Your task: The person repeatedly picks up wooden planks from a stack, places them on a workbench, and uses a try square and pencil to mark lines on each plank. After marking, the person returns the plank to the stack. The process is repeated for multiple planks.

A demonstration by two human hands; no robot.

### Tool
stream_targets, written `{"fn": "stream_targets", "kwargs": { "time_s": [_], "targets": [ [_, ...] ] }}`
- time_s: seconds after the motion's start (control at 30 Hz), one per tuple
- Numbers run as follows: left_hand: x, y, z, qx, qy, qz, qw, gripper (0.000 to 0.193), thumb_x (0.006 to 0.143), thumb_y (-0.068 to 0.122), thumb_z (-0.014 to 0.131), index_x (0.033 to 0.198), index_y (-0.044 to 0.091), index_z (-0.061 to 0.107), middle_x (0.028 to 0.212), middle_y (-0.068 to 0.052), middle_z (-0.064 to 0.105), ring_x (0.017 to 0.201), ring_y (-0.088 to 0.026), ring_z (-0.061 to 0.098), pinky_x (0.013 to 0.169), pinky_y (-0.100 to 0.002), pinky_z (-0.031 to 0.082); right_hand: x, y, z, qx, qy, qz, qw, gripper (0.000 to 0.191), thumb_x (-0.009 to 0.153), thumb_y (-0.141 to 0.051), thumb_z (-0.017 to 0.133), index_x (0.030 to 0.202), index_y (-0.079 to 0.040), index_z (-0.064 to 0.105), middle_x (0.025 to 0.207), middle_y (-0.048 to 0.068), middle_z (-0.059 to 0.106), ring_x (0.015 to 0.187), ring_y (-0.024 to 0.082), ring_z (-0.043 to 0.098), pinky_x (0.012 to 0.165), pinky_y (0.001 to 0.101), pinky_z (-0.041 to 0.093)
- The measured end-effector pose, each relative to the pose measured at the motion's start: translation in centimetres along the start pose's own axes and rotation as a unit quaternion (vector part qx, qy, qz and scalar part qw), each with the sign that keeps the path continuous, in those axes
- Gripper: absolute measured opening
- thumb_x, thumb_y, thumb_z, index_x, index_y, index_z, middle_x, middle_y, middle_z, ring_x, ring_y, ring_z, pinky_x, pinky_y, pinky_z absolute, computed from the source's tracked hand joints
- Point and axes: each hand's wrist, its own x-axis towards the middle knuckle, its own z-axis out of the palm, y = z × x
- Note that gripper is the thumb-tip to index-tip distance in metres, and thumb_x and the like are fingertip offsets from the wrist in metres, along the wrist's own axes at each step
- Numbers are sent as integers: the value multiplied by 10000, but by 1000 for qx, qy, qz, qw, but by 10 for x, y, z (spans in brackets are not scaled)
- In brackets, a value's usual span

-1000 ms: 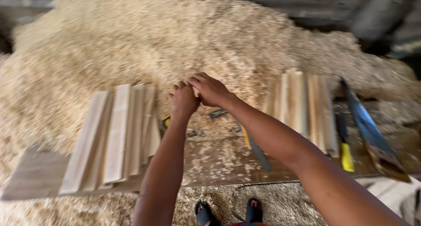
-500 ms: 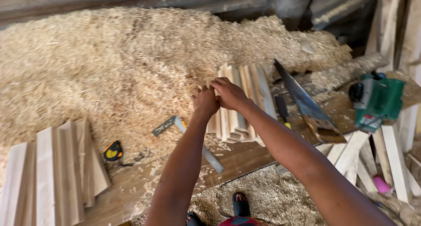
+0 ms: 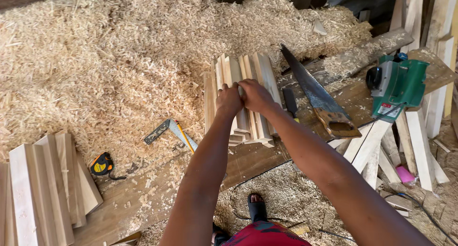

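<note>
While our fingers curl down together onto the stack of pale, planed wooden slats (image 3: 243, 100), we see the left hand (image 3: 229, 101) and right hand (image 3: 255, 95) side by side and touching, both closed over the upper faces of the slats near the stack's middle; whether either hand actually pinches a single slat we cannot tell. The stack lies on the worn brown wooden workbench (image 3: 253, 160), its long pieces running from six towards twelve o'clock, its far end reaching into the great heap of pale wood shavings (image 3: 109, 60) that fills the view from nine round to one o'clock.

Just beside the stack at three o'clock lies a dark flat tool with a yellow tip (image 3: 290, 103), and next to that a handsaw with a grey blade and brown wooden handle (image 3: 317, 95). Further out at three o'clock sits a green electric planer (image 3: 398, 83), with loose pale timber offcuts (image 3: 381, 146) below it.

At eight o'clock from our hands rests a grey metal try square (image 3: 169, 131) with a yellow pencil (image 3: 185, 137) against it. Well apart at eight o'clock lie a black and yellow tape measure (image 3: 101, 165) and a second pile of pale slats (image 3: 43, 184). At six o'clock a foot in a black sandal (image 3: 257, 207) stands on the shavings
</note>
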Motion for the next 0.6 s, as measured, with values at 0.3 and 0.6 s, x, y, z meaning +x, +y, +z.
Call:
{"fn": "stream_targets", "kwargs": {
  "time_s": [0.3, 0.6],
  "targets": [
    [-3, 13, 6, -30, 13, -58, 998, 508, 896, 167, 714, 1375, 166, 548, 1427, -251, 457, 1337, -462, 488, 979, -495, 571, -10, 9, 9, 30, 15, 12, 999, 243, 847, -20, 696, 1087, 16, 685, 1149, 182, 679, 1142, 385, 615, 952, 463, 514],
    [1, 9, 6, -141, 59, -137, 979, 630, 875, 228, 727, 1402, 27, 448, 1377, -334, 465, 1194, -491, 591, 971, -499, 552, -3, 10, 12, 36, 33, -6, 999, 279, 801, 45, 674, 1078, 42, 707, 1107, 207, 691, 1072, 406, 632, 907, 462, 524]
  ]
}}
